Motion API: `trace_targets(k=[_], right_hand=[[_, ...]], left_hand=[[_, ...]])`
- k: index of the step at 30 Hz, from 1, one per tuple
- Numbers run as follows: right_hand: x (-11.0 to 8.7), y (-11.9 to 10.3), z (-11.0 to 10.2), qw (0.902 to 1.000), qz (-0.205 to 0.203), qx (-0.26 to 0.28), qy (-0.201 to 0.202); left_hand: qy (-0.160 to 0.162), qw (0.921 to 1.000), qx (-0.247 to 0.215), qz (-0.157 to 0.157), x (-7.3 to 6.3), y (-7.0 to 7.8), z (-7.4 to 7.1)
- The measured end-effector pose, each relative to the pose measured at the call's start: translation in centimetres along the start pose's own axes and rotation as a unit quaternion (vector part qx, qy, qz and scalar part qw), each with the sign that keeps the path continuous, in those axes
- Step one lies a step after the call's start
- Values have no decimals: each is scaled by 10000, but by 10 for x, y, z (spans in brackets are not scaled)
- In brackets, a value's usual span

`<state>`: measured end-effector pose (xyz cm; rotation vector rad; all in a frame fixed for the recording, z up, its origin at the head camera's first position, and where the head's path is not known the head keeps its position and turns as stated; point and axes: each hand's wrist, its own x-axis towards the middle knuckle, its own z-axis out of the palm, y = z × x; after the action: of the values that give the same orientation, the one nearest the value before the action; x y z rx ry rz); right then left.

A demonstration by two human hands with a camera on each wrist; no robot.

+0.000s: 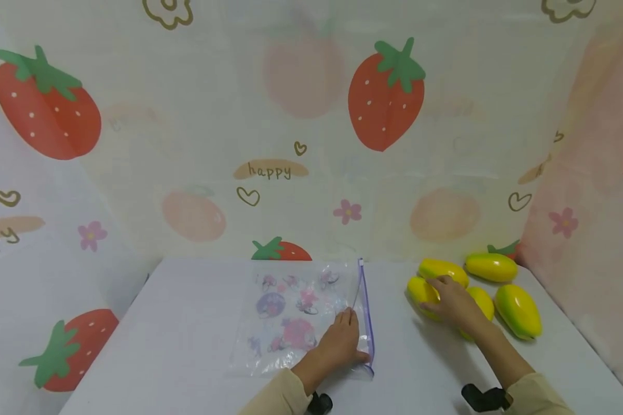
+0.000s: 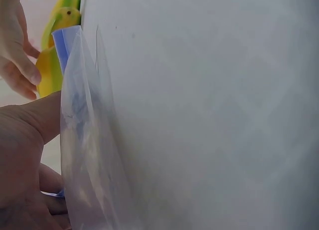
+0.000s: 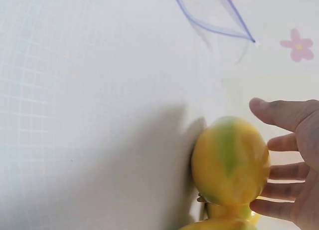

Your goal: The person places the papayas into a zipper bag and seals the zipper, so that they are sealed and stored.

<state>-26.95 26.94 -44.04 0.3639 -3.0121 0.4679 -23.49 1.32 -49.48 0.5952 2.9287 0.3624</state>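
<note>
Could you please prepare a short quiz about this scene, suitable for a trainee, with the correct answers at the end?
1. Multiple choice: The right hand is nearest to:
A) a pink flower
B) the yellow-green fruits
C) the left sleeve

2. True or false: The left hand is on the clear bag, whose purple zip edge is on the side toward the fruits.

3. Complete: In the head view, the word printed near the middle of the backdrop reads "____".

Key: 1. B; 2. True; 3. happy
</note>
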Motion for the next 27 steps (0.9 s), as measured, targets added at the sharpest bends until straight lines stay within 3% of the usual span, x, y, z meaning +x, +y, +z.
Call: trace_targets(k=[15, 27], right_hand=[[2, 6, 15, 9998, 1, 14, 189], [3, 4, 18, 9995, 158, 32, 268]], left_hand=[[11, 9999, 140, -65, 3, 3, -3], [279, 9967, 758, 73, 2, 5, -2]])
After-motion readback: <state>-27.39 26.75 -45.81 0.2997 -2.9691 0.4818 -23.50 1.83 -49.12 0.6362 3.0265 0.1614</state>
